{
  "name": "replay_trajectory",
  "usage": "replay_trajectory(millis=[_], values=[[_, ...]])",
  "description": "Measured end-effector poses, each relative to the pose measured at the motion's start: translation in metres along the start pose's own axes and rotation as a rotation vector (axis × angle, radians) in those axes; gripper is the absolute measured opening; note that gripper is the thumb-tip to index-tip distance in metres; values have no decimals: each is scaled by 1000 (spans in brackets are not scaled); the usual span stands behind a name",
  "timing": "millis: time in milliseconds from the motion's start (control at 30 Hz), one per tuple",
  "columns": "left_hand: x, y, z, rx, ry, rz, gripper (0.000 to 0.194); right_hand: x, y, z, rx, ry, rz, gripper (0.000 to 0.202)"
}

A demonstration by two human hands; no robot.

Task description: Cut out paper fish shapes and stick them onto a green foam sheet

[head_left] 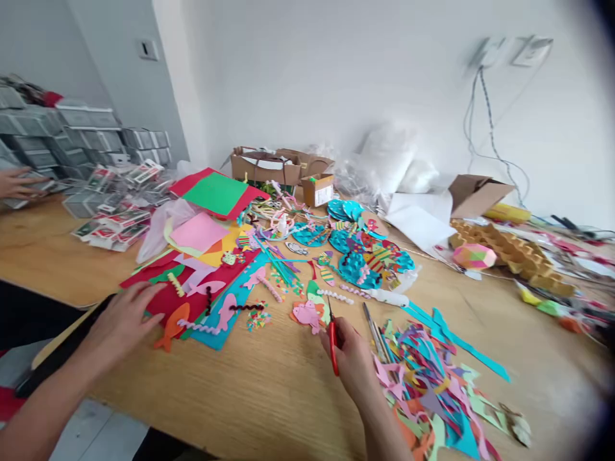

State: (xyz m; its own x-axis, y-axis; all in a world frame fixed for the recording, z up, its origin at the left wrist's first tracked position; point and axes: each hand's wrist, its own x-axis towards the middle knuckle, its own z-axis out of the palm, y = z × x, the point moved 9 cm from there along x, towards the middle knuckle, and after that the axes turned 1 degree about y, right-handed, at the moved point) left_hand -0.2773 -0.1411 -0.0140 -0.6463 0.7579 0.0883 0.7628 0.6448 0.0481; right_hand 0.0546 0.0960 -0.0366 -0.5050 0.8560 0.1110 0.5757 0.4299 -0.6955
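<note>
My left hand [127, 317] hovers over or rests on the left edge of the red sheet [192, 310], fingers apart, with nothing in it. Right beside it lies an orange paper fish [172, 326]. Red-handled scissors [333, 346] are in my right hand [353, 355], their blades pointing away from me. Close to the scissor tips lie pink paper fish [307, 314] and a green paper piece [314, 293]. Pink fish with fuzzy twisted strips, such as this one [227, 312], lie on the red and blue sheets.
Paper scraps [432, 378] are heaped at the right, near pens [376, 333]. Blue decorated discs [360, 269], cardboard boxes [264, 168] and an egg carton [514, 256] stand farther back. Packaged items [115, 218] cover the left, where another person's hand [22, 184] shows.
</note>
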Motion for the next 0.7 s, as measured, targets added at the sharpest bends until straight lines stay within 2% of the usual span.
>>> replay_trajectory(millis=[100, 167, 267, 433, 700], values=[[-17, -49, 0, 89, -36, -132, 49, -1, -4, 4, -16, -24, -32, 30], [-25, -64, 3, 97, -58, -165, 50, -1, -4, 5, -25, -35, -41, 30], [-29, -66, 8, 56, -78, -144, 48, -2, -5, 6, -35, -43, -53, 27], [-28, -59, 2, -47, -55, -157, 44, -1, -6, 5, -27, -17, -73, 31], [-22, -63, 10, -31, -32, -141, 49, -2, -7, 4, -44, -9, -72, 34]])
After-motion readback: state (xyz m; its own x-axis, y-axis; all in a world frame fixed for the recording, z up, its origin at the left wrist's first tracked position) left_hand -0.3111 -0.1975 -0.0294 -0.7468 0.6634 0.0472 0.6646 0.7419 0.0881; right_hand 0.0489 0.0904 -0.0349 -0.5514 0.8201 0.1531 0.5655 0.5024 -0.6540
